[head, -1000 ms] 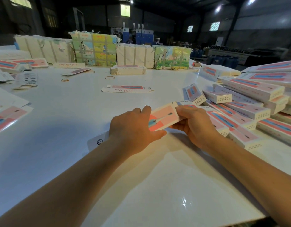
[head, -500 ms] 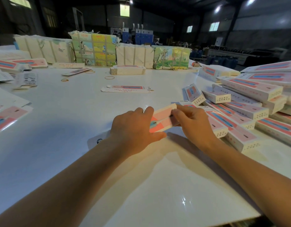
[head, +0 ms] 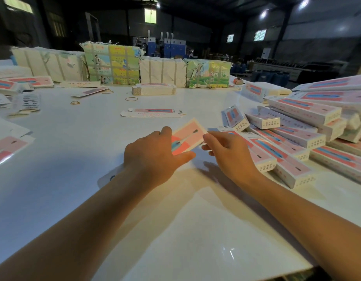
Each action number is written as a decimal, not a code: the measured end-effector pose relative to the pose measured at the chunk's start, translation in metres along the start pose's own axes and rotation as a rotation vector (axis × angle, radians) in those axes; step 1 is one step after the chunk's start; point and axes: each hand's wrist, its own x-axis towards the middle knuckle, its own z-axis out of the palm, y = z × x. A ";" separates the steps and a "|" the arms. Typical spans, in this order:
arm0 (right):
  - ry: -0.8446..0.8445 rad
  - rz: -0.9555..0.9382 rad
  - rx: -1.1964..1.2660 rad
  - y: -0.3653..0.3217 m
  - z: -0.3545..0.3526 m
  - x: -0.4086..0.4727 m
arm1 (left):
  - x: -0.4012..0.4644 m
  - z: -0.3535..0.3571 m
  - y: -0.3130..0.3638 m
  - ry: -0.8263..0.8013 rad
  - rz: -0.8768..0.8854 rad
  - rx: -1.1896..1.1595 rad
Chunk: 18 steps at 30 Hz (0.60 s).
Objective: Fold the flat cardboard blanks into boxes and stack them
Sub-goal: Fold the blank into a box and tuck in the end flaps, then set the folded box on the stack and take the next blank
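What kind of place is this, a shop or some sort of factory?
Most likely a packaging workshop in a factory hall. Folded boxes pile up on a big white table, wrapped bundles line its far edge, and machinery stands in the dim background.

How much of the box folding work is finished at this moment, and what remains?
Done: many folded boxes lie piled at the right of the table. In hand: the left hand grips one pink box, while the right hand is at its far end, fingers loosely curled; contact is unclear. Left: a flat blank lies ahead, a stack of blanks sits behind it, and wrapped bundles wait at the back.
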 end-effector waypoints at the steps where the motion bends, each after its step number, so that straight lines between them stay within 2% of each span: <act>1: 0.013 -0.041 -0.099 0.001 0.001 -0.002 | 0.000 0.000 0.000 0.000 -0.004 -0.006; 3: 0.041 -0.140 -0.238 0.000 0.003 -0.004 | 0.000 0.001 0.001 0.016 -0.006 -0.030; 8: 0.108 -0.385 -0.284 -0.001 -0.003 -0.006 | -0.002 -0.001 -0.003 0.046 0.036 -0.104; 12: 0.066 -0.536 -0.432 0.005 -0.008 -0.007 | -0.002 0.001 -0.011 0.016 0.088 -0.073; 18: -0.087 -0.308 -0.410 0.009 -0.005 -0.003 | 0.005 -0.007 -0.028 -0.052 0.178 0.136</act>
